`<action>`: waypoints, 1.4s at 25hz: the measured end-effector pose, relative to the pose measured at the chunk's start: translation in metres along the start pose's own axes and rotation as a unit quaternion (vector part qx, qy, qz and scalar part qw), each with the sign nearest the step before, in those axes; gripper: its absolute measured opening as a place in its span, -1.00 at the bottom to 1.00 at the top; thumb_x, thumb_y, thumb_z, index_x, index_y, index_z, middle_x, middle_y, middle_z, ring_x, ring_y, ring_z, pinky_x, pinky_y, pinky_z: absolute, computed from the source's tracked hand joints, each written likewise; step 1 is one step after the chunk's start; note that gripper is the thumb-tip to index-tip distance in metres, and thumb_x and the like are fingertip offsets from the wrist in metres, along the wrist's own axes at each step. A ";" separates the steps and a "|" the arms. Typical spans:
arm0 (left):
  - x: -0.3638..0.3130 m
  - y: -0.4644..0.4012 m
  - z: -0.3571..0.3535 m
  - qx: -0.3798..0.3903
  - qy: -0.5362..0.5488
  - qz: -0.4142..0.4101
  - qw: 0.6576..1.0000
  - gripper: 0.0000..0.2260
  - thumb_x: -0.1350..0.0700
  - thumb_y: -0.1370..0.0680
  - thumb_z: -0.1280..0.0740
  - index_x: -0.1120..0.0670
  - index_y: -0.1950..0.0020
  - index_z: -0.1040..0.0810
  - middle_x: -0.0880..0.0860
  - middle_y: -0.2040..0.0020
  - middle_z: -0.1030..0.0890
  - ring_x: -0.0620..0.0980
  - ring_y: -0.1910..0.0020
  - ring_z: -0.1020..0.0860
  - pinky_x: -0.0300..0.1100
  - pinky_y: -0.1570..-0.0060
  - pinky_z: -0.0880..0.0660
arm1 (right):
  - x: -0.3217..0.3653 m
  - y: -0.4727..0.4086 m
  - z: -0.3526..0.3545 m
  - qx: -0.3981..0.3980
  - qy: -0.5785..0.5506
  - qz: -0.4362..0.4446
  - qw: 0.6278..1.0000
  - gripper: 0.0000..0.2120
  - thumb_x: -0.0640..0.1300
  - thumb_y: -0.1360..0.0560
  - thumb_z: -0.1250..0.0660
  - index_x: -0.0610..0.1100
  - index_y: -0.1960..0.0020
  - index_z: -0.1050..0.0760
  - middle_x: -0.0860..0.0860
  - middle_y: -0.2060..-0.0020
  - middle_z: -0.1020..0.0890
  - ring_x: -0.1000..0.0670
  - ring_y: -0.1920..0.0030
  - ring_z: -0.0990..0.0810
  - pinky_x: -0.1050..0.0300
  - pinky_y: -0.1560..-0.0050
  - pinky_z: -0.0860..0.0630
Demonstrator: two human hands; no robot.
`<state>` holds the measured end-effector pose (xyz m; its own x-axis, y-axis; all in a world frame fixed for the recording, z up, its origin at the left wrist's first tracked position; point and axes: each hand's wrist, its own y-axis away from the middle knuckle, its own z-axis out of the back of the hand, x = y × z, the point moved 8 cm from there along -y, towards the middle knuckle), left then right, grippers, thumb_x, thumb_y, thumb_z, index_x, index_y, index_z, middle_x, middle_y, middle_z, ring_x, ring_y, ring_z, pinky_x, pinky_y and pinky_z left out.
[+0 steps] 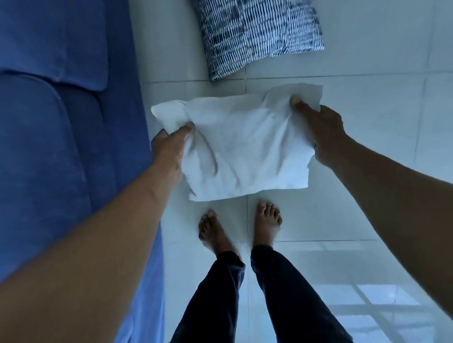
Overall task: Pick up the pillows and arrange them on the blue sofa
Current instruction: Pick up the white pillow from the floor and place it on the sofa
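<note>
— Where's the grip, from where you're standing?

— Both hands are on the white pillow [241, 147]. The left hand [170, 150] pinches its left edge, thumb pressed on the top face, the other fingers tucked out of sight underneath. The right hand [320, 135] clamps the right edge the same way, thumb near the upper right corner, the cloth bunched and creased around it.

— So closed on it, both of them?

— Closed tight on the fabric, yes. The pillow sits in the middle of the frame, between the two outstretched arms.

— Which way does it run?

— Its long axis goes left to right across the frame, from hand to hand. The broad face is turned up toward the camera, and the loose corners stick out at the upper left and upper right. I can't tell whether its lower edge touches the floor.

— What's around it?

— Bare feet [240, 228] just below it on the pale tiled floor [374, 111], dark trousers [253, 301] running to the bottom edge. Above it, at the top centre, a blue-and-white patterned pillow [259, 25] lies flat on the tiles, close to the white one but apart. The blue sofa [47, 128] fills the whole left side, its seat cushions running up the frame, right beside the left hand.
</note>
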<state>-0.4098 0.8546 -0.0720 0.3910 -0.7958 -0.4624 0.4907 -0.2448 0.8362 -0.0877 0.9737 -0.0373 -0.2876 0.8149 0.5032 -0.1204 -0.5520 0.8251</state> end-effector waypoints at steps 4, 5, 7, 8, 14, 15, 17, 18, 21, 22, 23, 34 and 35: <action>-0.050 0.094 0.036 0.029 0.023 -0.057 0.998 -0.91 0.07 -0.54 -0.56 -0.03 0.04 -0.68 -0.06 0.03 -0.75 -0.04 0.03 -0.72 -0.09 -0.09 -0.67 | 0.052 0.067 0.026 -0.012 -0.041 0.017 0.999 -0.53 0.33 -0.32 -0.55 -0.03 0.05 -0.62 0.09 0.02 -0.73 0.06 0.03 -0.73 0.16 0.04 -0.64; -0.061 0.117 0.044 0.038 0.025 -0.065 0.997 -0.92 0.07 -0.54 -0.56 -0.02 0.02 -0.69 -0.07 0.03 -0.76 -0.07 0.04 -0.72 -0.14 -0.03 -0.66 | 0.067 0.088 0.033 -0.001 -0.054 0.034 0.998 -0.53 0.31 -0.33 -0.56 -0.04 0.01 -0.64 0.10 0.02 -0.75 0.08 0.04 -0.74 0.17 0.04 -0.64; -0.087 0.168 0.067 0.038 0.025 -0.087 0.995 -0.89 0.07 -0.55 -0.55 0.02 -0.05 -0.70 -0.07 0.02 -0.76 -0.12 0.06 -0.71 -0.25 0.11 -0.63 | 0.100 0.134 0.050 0.004 -0.073 0.065 0.995 -0.50 0.24 -0.31 -0.60 -0.03 -0.12 -0.68 0.11 -0.02 -0.78 0.08 -0.02 -0.76 0.12 -0.07 -0.66; -0.098 0.194 0.080 0.041 0.030 -0.096 0.994 -0.88 0.08 -0.56 -0.55 0.04 -0.07 -0.70 -0.07 0.02 -0.75 -0.13 0.08 -0.70 -0.29 0.17 -0.61 | 0.115 0.159 0.058 0.009 -0.071 0.082 0.994 -0.55 0.19 -0.33 -0.60 -0.02 -0.12 -0.69 0.12 -0.02 -0.78 0.08 -0.04 -0.76 0.11 -0.10 -0.65; -0.146 0.331 0.158 0.022 0.032 -0.139 0.989 -0.89 0.11 -0.54 -0.56 -0.02 0.04 -0.65 -0.02 0.09 -0.73 -0.03 0.11 -0.67 -0.22 0.21 -0.56 | 0.196 0.284 0.085 0.026 -0.066 0.178 0.982 -0.60 -0.01 -0.39 -0.62 -0.12 -0.18 -0.70 -0.02 -0.07 -0.78 -0.01 -0.11 -0.75 0.04 -0.15 -0.64; -0.154 0.350 0.173 0.017 0.035 -0.163 0.986 -0.88 0.12 -0.53 -0.56 -0.02 0.00 -0.66 -0.02 0.07 -0.74 -0.03 0.10 -0.68 -0.20 0.20 -0.56 | 0.209 0.305 0.086 0.023 -0.061 0.194 0.979 -0.62 -0.03 -0.41 -0.60 -0.13 -0.18 -0.70 -0.02 -0.07 -0.78 -0.01 -0.10 -0.75 0.08 -0.10 -0.64; -0.167 0.384 0.204 0.005 0.048 -0.207 0.977 -0.81 0.13 -0.52 -0.57 -0.03 -0.09 -0.67 -0.02 0.01 -0.77 -0.03 0.07 -0.71 -0.14 0.15 -0.60 | 0.235 0.342 0.083 0.033 -0.053 0.232 0.971 -0.66 -0.06 -0.46 -0.58 -0.15 -0.19 -0.69 -0.02 -0.05 -0.77 0.04 -0.03 -0.74 0.15 0.00 -0.63; -0.171 0.398 0.218 -0.002 0.054 -0.219 0.974 -0.80 0.13 -0.51 -0.57 -0.03 -0.10 -0.68 -0.01 -0.01 -0.78 -0.01 0.05 -0.72 -0.09 0.11 -0.62 | 0.248 0.358 0.078 0.044 -0.045 0.253 0.965 -0.67 -0.08 -0.47 -0.57 -0.16 -0.19 -0.69 -0.02 -0.03 -0.77 0.07 0.02 -0.74 0.19 0.04 -0.62; -0.169 0.422 0.264 -0.030 0.093 -0.233 0.968 -0.83 0.15 -0.50 -0.58 0.06 -0.06 -0.70 0.01 0.08 -0.77 0.02 0.13 -0.70 -0.05 0.15 -0.58 | 0.277 0.394 0.050 0.070 -0.001 0.295 0.953 -0.71 -0.07 -0.49 -0.55 -0.15 -0.17 -0.69 0.02 0.04 -0.75 0.10 0.12 -0.71 0.26 0.15 -0.61; -0.169 0.426 0.276 -0.042 0.103 -0.233 0.966 -0.83 0.15 -0.49 -0.59 0.08 -0.04 -0.70 0.00 0.13 -0.76 0.00 0.16 -0.70 -0.07 0.18 -0.57 | 0.284 0.401 0.042 0.073 0.015 0.302 0.950 -0.71 -0.06 -0.49 -0.55 -0.15 -0.16 -0.69 0.02 0.05 -0.74 0.06 0.11 -0.70 0.21 0.12 -0.61; -0.167 0.431 0.290 -0.056 0.111 -0.233 0.964 -0.85 0.16 -0.49 -0.59 0.08 -0.01 -0.70 -0.04 0.17 -0.76 -0.05 0.21 -0.70 -0.10 0.20 -0.56 | 0.293 0.408 0.031 0.075 0.032 0.311 0.947 -0.71 -0.04 -0.49 -0.55 -0.14 -0.14 -0.69 0.01 0.05 -0.74 0.03 0.09 -0.69 0.16 0.06 -0.61; -0.149 0.428 0.497 -0.204 0.199 -0.265 0.921 -0.95 0.07 -0.53 -0.58 -0.06 0.04 -0.76 -0.07 0.07 -0.82 -0.08 0.01 -0.74 -0.12 -0.07 -0.63 | 0.389 0.522 -0.200 0.179 0.178 0.455 0.854 -0.86 -0.06 -0.53 -0.50 -0.13 0.02 -0.64 0.04 0.21 -0.65 0.12 0.25 -0.56 0.18 0.24 -0.48; -0.148 0.422 0.512 -0.209 0.208 -0.262 0.919 -0.94 0.07 -0.52 -0.58 -0.07 0.04 -0.77 -0.10 0.07 -0.82 -0.08 -0.01 -0.75 -0.12 -0.09 -0.63 | 0.395 0.528 -0.223 0.191 0.186 0.454 0.850 -0.87 -0.05 -0.54 -0.50 -0.11 0.05 -0.63 0.06 0.22 -0.65 0.11 0.26 -0.56 0.17 0.24 -0.47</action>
<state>-0.6593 0.5849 0.5006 0.2367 -0.3279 -0.9146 0.9189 -0.2301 0.3203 -0.4766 0.9651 0.5400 -0.3861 -0.0679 0.9199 0.6080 -0.7688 0.1985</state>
